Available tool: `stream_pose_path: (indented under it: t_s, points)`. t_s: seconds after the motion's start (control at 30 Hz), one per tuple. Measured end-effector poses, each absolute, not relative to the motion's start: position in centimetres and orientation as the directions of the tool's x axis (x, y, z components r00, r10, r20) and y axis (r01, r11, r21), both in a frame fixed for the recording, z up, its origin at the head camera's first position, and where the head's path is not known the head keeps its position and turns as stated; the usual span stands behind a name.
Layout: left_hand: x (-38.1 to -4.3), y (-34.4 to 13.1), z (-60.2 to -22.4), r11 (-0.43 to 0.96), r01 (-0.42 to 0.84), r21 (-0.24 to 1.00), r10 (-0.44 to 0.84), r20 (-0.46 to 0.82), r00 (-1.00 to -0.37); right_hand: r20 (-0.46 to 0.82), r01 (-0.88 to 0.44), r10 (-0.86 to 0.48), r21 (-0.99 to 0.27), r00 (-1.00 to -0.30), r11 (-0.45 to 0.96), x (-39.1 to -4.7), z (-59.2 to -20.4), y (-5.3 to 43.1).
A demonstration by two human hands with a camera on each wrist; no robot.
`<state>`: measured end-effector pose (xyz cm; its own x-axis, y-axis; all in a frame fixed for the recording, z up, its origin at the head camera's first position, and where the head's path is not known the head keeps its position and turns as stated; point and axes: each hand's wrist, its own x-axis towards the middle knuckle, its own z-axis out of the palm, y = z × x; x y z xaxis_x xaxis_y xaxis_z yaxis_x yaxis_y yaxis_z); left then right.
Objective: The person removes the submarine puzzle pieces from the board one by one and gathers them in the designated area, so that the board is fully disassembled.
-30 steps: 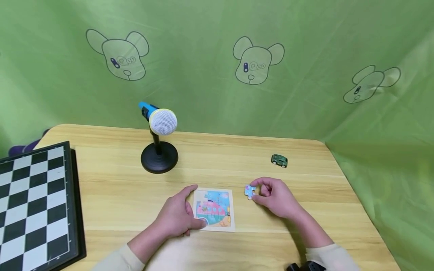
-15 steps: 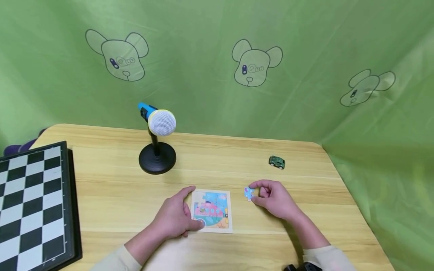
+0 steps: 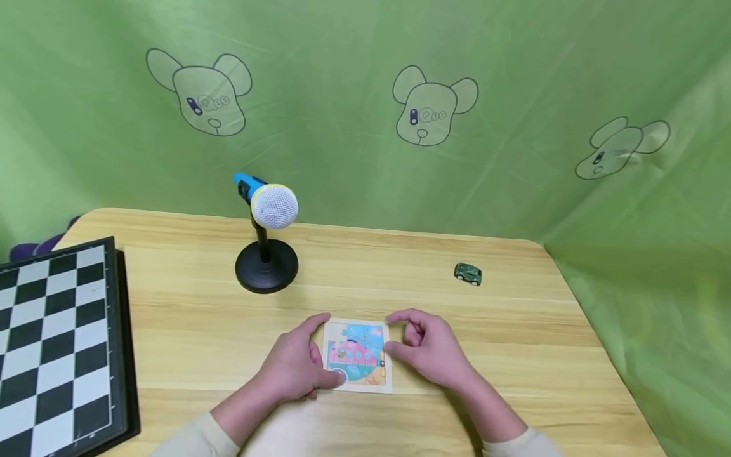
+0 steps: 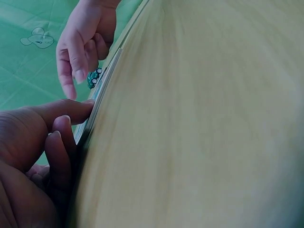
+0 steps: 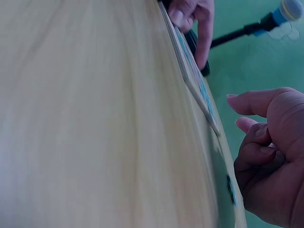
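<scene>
A small jigsaw puzzle (image 3: 386, 381) in a pale square frame lies on the wooden table, with a pink and blue picture and a pale gap at its upper left. My left hand (image 3: 292, 365) grips its left side, thumb on the lower left corner and index finger at the upper left corner. Beside the puzzle's right edge is my right hand (image 3: 432, 348), its thumb and index finger stretched apart toward the frame and the other fingers curled. In the right wrist view, nothing shows between the thumb and index finger of my right hand (image 5: 275, 152). No loose piece is visible.
A microphone (image 3: 275, 206) on a round black stand (image 3: 266, 266) is at the back left. A black and white checkered board (image 3: 57, 343) lies at the left edge. Behind the right hand is a small green toy car (image 3: 468, 273). A green curtain (image 3: 342, 171) hangs behind the table.
My right hand has moved left to the puzzle's right edge. The small blue puzzle piece it pinched before is out of sight. My left hand keeps its place on the puzzle.
</scene>
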<state>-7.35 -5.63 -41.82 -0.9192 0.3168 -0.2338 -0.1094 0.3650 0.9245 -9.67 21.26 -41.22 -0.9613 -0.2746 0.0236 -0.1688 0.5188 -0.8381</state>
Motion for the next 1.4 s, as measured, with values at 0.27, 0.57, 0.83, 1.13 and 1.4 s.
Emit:
stream_pose_path:
  t_s: [0.27,0.57,0.83,1.13,1.4]
  points:
    - [-7.5,-5.6,-42.0,0.371,-0.098,0.924,0.328,-0.229,-0.916,0.003,-0.202,-0.353,-0.825,-0.936,0.529,-9.9,-41.6,18.3]
    - [-7.7,-5.6,-42.1,0.38,-0.088,0.921,0.326,-0.222,-0.919,-0.048,-0.219,-0.429,-0.806,-0.902,0.55,-10.4,-41.2,15.8]
    - [-7.7,-5.6,-42.0,0.386,-0.095,0.918,0.326,-0.232,-0.916,-0.108,-0.166,-0.433,-0.819,-0.895,0.549,-11.0,-40.8,15.5]
    - [-7.7,-5.6,-42.0,0.393,-0.099,0.914,0.322,-0.237,-0.917,-0.167,-0.12,-0.456,-0.836,-0.874,0.536,-11.5,-40.8,15.5]
    - [-7.7,-5.6,-42.0,0.39,-0.101,0.915,0.32,-0.237,-0.917,-0.149,-0.134,-0.47,-0.846,-0.87,0.516,-11.5,-40.8,15.3]
